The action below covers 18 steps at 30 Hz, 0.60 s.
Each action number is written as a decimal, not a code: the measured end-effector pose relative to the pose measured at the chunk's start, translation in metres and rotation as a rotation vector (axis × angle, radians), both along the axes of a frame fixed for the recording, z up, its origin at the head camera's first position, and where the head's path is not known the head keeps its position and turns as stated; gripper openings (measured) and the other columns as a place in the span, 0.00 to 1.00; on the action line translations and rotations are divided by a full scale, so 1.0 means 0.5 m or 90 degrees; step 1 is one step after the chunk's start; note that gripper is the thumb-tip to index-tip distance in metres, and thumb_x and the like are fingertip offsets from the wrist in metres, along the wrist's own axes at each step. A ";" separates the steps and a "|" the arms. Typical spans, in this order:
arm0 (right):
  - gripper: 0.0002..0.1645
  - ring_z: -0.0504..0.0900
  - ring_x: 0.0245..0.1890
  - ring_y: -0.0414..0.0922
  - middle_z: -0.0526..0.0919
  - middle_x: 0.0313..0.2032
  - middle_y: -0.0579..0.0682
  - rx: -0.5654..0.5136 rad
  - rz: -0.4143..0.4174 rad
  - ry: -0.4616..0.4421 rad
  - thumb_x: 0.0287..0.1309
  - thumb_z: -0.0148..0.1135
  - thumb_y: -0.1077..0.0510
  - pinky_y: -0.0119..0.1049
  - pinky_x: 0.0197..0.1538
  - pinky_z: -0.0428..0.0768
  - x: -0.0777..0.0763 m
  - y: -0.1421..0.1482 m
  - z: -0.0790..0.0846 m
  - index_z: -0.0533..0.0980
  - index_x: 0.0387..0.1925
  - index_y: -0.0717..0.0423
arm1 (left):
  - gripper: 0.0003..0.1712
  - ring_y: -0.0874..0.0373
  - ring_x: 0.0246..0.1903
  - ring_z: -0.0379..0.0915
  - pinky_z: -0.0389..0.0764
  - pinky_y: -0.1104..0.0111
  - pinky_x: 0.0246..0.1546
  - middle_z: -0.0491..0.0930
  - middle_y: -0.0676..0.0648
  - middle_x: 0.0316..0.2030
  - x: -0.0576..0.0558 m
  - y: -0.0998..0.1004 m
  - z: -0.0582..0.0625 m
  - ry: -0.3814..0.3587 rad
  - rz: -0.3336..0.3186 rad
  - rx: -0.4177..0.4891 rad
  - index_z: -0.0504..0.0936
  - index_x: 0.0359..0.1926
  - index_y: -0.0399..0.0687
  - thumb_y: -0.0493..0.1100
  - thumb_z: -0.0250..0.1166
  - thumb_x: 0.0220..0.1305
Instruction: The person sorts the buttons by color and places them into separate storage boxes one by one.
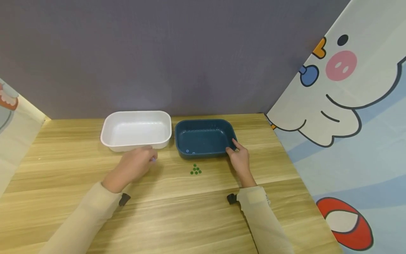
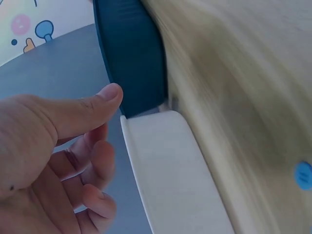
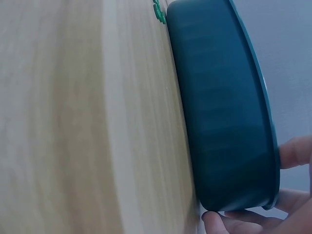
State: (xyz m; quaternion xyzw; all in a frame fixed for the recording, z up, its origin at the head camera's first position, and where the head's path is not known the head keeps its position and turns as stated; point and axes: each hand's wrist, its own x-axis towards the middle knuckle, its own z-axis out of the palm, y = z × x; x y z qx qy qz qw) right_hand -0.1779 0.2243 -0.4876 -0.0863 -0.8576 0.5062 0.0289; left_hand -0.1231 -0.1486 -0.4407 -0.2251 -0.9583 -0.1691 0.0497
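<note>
My right hand [image 1: 240, 160] grips the near right corner of a dark teal box [image 1: 203, 155]; in the right wrist view its fingers [image 3: 295, 152] are at the rim and thumb against the wall. Two small bluish round pieces [image 1: 190, 151] lie in the box. My left hand [image 1: 134, 165] is in front of a white box [image 1: 136, 145], thumb and index together with a small blue-purple piece [image 1: 153, 159] at their tips; the left wrist view hides that piece. Several green buttons [image 1: 195, 169] form a triangle on the table. A blue button [image 2: 303, 175] shows at the left wrist view's edge.
The boxes stand side by side at the back of the wooden table [image 1: 177, 218], before a grey upright panel [image 1: 142, 60]. A cloth with cartoon prints [image 1: 342, 148] borders the table at right, and another printed cloth [image 1: 9, 116] at left.
</note>
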 end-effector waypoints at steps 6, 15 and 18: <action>0.36 0.54 0.09 0.35 0.86 0.35 0.58 0.002 -0.001 0.002 0.62 0.63 0.54 0.30 0.17 0.60 0.000 0.000 -0.001 0.70 0.71 0.55 | 0.06 0.53 0.28 0.78 0.81 0.58 0.26 0.78 0.52 0.30 -0.021 0.027 0.016 0.017 -0.009 -0.013 0.84 0.33 0.47 0.38 0.75 0.58; 0.36 0.54 0.09 0.35 0.82 0.53 0.67 0.006 0.003 0.002 0.62 0.63 0.54 0.32 0.22 0.64 0.000 0.000 0.000 0.69 0.71 0.56 | 0.06 0.53 0.29 0.79 0.80 0.57 0.23 0.78 0.53 0.33 -0.052 0.065 0.031 0.023 -0.011 0.002 0.84 0.35 0.48 0.40 0.74 0.60; 0.36 0.53 0.10 0.36 0.84 0.49 0.66 0.007 -0.002 0.006 0.61 0.63 0.54 0.32 0.22 0.63 0.001 -0.001 0.000 0.70 0.71 0.55 | 0.05 0.54 0.29 0.79 0.80 0.58 0.23 0.78 0.53 0.33 -0.064 0.079 0.034 0.030 -0.015 0.011 0.86 0.36 0.48 0.41 0.74 0.61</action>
